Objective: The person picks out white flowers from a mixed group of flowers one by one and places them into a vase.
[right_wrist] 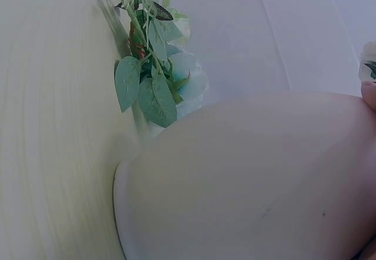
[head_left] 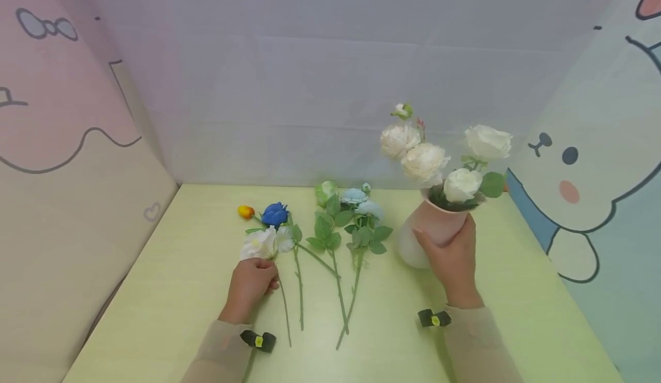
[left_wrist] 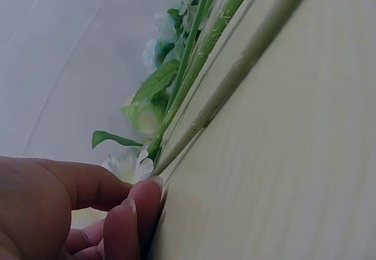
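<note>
My left hand pinches the stem of a white flower just below its bloom, low over the table. In the left wrist view, thumb and fingertips meet on that stem. My right hand grips the neck of a pale pink and white vase, thumb on its near left side. The vase leans in the head view. White roses and cream peonies stand in it. Its rounded body fills much of the right wrist view.
Between the hands lie a blue flower, an orange-yellow bud, a green-white flower and light blue flowers, their stems pointing toward me. Cartoon-printed panels and a pale back wall enclose the yellowish table.
</note>
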Motion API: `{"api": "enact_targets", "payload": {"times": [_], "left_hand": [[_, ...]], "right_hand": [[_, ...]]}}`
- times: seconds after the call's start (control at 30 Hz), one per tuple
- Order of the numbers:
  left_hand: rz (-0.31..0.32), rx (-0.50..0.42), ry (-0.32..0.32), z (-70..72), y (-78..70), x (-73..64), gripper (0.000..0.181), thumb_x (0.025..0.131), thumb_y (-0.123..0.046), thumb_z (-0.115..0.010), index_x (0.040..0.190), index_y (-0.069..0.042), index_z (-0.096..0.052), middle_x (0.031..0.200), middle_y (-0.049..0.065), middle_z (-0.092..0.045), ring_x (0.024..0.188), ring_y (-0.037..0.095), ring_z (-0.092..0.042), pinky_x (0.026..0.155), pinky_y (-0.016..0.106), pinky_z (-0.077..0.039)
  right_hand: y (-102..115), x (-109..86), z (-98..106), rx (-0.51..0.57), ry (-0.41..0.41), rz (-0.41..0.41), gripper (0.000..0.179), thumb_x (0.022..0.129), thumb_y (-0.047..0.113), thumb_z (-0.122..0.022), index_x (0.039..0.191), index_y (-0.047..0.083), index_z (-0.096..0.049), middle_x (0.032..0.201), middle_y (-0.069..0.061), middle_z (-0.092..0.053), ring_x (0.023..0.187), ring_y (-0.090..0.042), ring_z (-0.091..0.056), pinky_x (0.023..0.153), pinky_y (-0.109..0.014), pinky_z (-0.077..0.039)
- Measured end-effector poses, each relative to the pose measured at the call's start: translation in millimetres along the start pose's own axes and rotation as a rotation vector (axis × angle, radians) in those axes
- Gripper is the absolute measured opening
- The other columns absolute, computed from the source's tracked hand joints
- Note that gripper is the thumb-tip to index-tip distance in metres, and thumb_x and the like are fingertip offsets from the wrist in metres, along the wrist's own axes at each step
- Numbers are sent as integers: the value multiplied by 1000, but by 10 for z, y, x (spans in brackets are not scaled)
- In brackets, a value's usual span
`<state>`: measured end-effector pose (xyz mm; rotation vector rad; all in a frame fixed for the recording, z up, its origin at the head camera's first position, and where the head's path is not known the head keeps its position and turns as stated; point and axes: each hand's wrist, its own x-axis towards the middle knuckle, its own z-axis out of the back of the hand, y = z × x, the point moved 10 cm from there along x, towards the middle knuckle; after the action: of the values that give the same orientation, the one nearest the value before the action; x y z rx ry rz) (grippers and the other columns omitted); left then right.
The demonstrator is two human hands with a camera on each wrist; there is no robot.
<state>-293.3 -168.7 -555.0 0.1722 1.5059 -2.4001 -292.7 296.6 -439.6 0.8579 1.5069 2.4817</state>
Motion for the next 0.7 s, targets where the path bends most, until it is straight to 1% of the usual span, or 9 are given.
{"api": "enact_targets", "payload": {"times": [0.1,0.23,0.37,0.47,0.63,0.7], "left_hand": [[-5,6,-2,8,-1,-2,15,91,-10,-63,96,1,-71,68,5,-68,57,15,-65,56,28,-54],[-9,-14,-6,10,6,11,14,92,-9,-62,96,1,-70,69,6,-68,58,16,-65,57,28,-54],[-4,-68,6,-9,8,29,13,92,-8,-62,98,3,-68,71,8,-68,60,16,-66,58,29,-56],[-7,-115,27,-30,2,41,13,94,-6,-63,101,5,-67,72,9,-69,60,17,-67,59,29,-57],[-24,-160,45,-41,-7,53,15,95,-4,-64,106,6,-67,76,10,-70,60,17,-66,58,28,-57],[-34,-199,51,-45,-14,56,16,96,-3,-64,109,7,-67,79,10,-70,62,17,-66,59,28,-57]], "right_hand": [[2,2,1,8,-5,2,106,75,28,-93,156,5,-29,141,-16,-46,122,-29,-49,102,-53,-39],[1,3,7,5,-7,0,105,76,28,-93,156,5,-29,140,-16,-47,121,-30,-49,102,-54,-39],[-6,5,17,-5,-7,-4,106,76,28,-93,156,5,-28,141,-17,-46,123,-30,-48,103,-54,-38],[-12,3,20,-6,-7,-10,106,76,27,-93,157,5,-28,142,-17,-45,123,-30,-48,103,-54,-38],[-10,-2,8,3,-2,-17,106,76,27,-93,157,6,-28,142,-17,-46,123,-30,-48,103,-54,-38],[-5,-2,2,9,2,-18,106,76,27,-93,157,6,-28,142,-16,-46,123,-29,-48,103,-54,-38]]}}
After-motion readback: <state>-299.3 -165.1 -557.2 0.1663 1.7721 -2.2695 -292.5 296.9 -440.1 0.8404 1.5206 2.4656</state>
